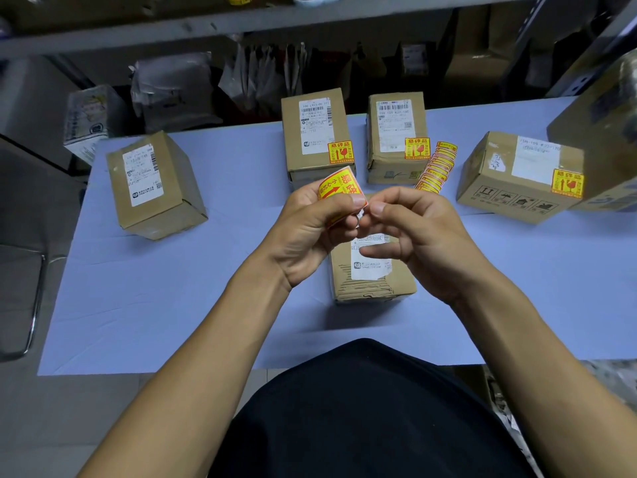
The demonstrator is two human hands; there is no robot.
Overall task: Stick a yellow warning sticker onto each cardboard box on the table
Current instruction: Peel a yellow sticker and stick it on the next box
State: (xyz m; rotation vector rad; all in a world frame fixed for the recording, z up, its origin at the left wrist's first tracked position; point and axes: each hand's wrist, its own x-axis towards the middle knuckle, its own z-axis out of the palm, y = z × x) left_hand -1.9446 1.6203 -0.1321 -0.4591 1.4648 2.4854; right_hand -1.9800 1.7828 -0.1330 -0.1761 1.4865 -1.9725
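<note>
I am looking down at a pale blue table (165, 288) with grey shelving (241, 25) of parcels standing behind it. Five cardboard boxes are sitting on it; three far ones are already showing yellow stickers. The left hand (310, 232) is pinching a yellow warning sticker (339, 194) above the near box (372, 274), its long axis tilting up-left, red Chinese characters and an arrow showing. The right hand (417, 236) is pinching its lower corner. A sticker strip (436, 167) is lying beyond.
</note>
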